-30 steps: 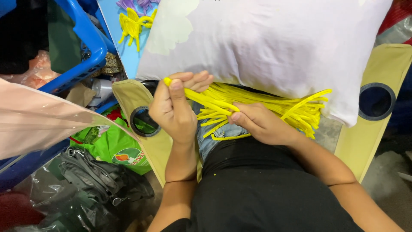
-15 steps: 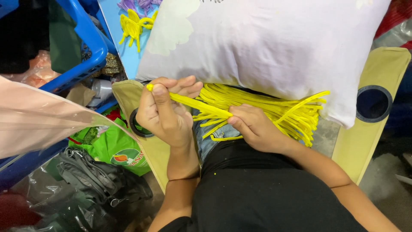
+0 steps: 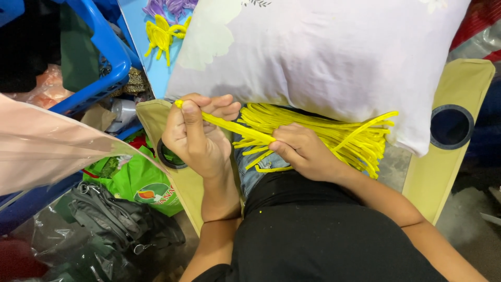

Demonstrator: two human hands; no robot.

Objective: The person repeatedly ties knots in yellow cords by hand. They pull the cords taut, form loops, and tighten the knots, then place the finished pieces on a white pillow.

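While both hands work one strand, it is best kept taut and drawn straight out, so the bundle stays in order. Left hand (image 3: 195, 138): fingers curled shut, pinching the outer end of a yellow pipe cleaner (image 3: 229, 125). Right hand (image 3: 305, 151): fingers pressed together on the strand's other end, resting on the bundle of yellow pipe cleaners (image 3: 334, 130) on the lap. Beyond both hands: white pillow (image 3: 323, 57).

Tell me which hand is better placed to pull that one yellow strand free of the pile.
Left, likely. The left hand already grips the single strand near its end, while the right hand rests on the yellow bundle.
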